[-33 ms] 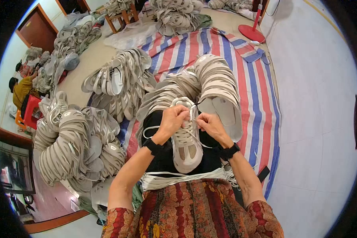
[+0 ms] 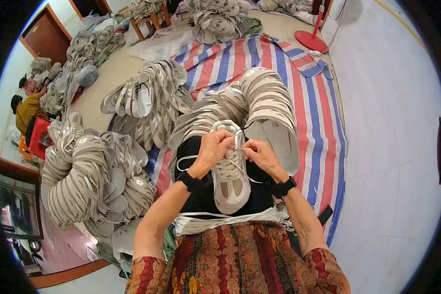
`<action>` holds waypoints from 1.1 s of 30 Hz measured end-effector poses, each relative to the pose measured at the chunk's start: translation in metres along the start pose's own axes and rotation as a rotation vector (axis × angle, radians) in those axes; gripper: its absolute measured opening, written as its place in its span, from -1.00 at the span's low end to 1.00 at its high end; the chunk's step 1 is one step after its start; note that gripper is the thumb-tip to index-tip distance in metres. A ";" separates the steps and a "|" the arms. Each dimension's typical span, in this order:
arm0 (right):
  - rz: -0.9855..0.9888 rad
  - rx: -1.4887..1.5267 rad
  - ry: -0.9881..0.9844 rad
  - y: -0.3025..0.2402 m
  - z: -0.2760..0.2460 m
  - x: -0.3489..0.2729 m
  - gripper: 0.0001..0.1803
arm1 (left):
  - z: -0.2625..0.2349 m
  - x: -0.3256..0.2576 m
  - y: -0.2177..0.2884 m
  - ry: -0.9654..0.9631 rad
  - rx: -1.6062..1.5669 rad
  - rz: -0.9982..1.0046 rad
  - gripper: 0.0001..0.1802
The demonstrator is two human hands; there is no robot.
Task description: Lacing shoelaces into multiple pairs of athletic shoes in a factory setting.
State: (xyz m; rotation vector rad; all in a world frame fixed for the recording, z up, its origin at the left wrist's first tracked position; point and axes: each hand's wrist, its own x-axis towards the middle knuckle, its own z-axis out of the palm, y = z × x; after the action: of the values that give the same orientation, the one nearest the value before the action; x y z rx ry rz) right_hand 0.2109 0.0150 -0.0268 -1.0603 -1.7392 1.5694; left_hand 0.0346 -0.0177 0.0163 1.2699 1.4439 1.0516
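A pale beige and grey sneaker upper (image 2: 232,196) lies across my dark-clad lap, toe toward me. White shoelace (image 2: 226,170) runs in rows across its front, with one loose loop out to the left. My left hand (image 2: 213,151) is closed on the upper's left side by the top eyelets, its fingertips against the lace. On the other side, my right hand (image 2: 262,156) pinches a shoelace between thumb and forefinger. What lies under the curled fingers is partly hidden. A bundle of white laces (image 2: 225,221) rests across my lap at the waist.
Nested shoe uppers (image 2: 269,100) curve just beyond my hands. More stacks (image 2: 85,179) stand at my left, on and beside a striped sheet (image 2: 323,142). A dark phone-like object (image 2: 325,214) lies near my right elbow. Another person (image 2: 27,115) sits far left by a red stool (image 2: 38,138).
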 end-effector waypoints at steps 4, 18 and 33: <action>-0.231 -0.411 0.101 -0.008 0.004 0.003 -0.85 | -0.001 0.002 -0.005 -0.033 -0.083 -0.105 -0.83; -0.715 -0.576 0.162 -0.052 0.037 0.023 -0.89 | -0.037 -0.044 -0.053 0.339 -0.320 -0.130 -0.87; -0.685 -0.752 -0.015 -0.043 0.050 0.028 -0.91 | -0.043 -0.046 -0.057 -0.050 -0.370 -0.241 -0.89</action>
State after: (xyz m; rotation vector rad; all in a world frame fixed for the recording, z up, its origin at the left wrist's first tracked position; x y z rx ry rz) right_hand 0.1467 0.0122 0.0049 -0.6125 -2.4255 0.5033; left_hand -0.0172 -0.0705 -0.0251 0.8311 1.2567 1.0552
